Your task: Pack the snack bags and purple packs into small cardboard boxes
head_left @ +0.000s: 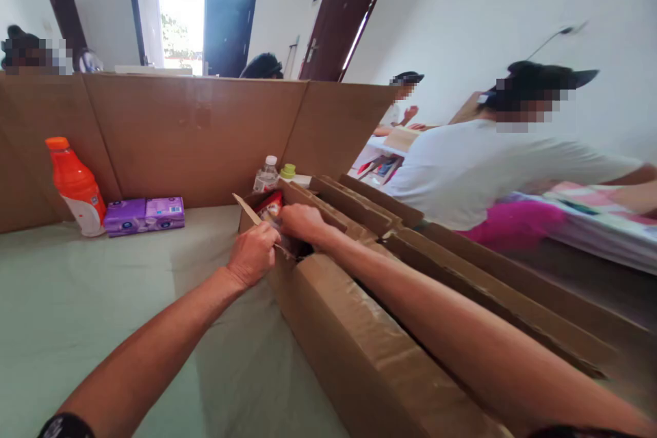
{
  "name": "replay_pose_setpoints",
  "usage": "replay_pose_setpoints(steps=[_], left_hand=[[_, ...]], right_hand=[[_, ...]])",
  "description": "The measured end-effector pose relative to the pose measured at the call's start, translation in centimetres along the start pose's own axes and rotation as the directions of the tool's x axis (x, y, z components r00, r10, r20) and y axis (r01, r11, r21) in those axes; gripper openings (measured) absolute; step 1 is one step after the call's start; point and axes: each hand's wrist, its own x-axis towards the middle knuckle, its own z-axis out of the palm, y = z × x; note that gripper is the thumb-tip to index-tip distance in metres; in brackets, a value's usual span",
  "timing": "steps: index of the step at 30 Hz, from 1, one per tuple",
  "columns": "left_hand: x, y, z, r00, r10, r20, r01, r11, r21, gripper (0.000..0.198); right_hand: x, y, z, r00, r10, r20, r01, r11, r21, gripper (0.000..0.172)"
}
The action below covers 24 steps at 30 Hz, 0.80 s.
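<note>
My left hand (253, 254) is closed on the edge of a raised cardboard flap (247, 209) at the far end of a long cardboard box (333, 315). My right hand (304, 223) reaches over the box into its far opening, its fingers curled downward and partly hidden. Right beside those fingers, inside the opening, lies a red packet (270, 205); whether the hand grips it cannot be seen. Just behind the box stand a clear bottle with a white cap (265, 176) and a green-capped container (288, 171).
An orange bottle (76, 185) and a purple tissue pack (144, 216) stand left on the pale green tabletop (128, 301). A cardboard screen (195, 137) rises behind them. More cardboard partitions (462, 274) run along the right. A person in a white shirt (462, 164) sits beyond.
</note>
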Motion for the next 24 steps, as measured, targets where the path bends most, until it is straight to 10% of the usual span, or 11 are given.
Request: replay_pose_setpoints(steps=[7, 12, 18, 24], left_hand=[[-1.0, 0.5, -0.7, 0.988, -0.074, -0.137, 0.06, 0.993, -0.106, 0.041], [-7.8, -1.6, -2.3, 0.938, -0.26, -0.231, 0.235, 0.963, -0.129, 0.051], [-20.3, -7.7, -4.8, 0.851, -0.462, -0.249, 0.463, 0.884, -0.058, 0.03], [-28.7, -11.7, -6.6, 0.777, -0.548, -0.309, 0.57, 0.821, -0.024, 0.029]], right_hand=[[-4.6, 1.4, -8.3, 0.953, 0.13, -0.274, -0.161, 0.982, -0.096, 0.032], [-7.3, -0.2, -10.2, 0.903, 0.007, -0.429, -0.014, 1.0, -0.014, 0.027], [-5.6, -10.4, -7.1, 0.862, -0.489, -0.136, 0.48, 0.872, -0.091, 0.025], [0.2, -23.2, -3.3, 0.759, -0.651, -0.027, 0.644, 0.755, -0.12, 0.016]])
